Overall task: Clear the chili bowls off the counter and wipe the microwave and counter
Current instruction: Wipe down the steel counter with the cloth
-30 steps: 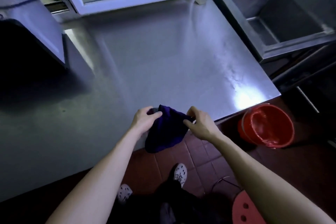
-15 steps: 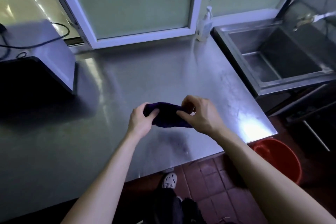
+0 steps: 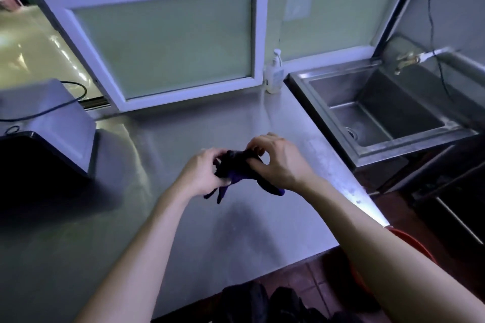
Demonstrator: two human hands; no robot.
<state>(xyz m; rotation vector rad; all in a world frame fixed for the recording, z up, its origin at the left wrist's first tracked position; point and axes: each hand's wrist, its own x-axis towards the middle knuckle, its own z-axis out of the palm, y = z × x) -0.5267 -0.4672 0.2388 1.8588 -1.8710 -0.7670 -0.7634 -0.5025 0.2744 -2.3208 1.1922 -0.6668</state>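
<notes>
Steel bench [image 3: 262, 231] fills the view, with the microwave [image 3: 52, 113] at its left end and the sink [image 3: 346, 89] on its right. Over the bench's middle, the left hand [image 3: 202, 173] and right hand [image 3: 280, 162] hold a bunched purple cloth [image 3: 236, 166], fingers [image 3: 256, 143] curled and pinching it.

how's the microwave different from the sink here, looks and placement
The light grey box-shaped microwave stands on the steel counter's left end; the stainless steel sink is an open basin sunk beside its right edge. The microwave has a black front and a cable across its top; the sink is bare metal with a floor drain. Shared: neither is touched; left hand and right hand hold the dark purple cloth.
</notes>
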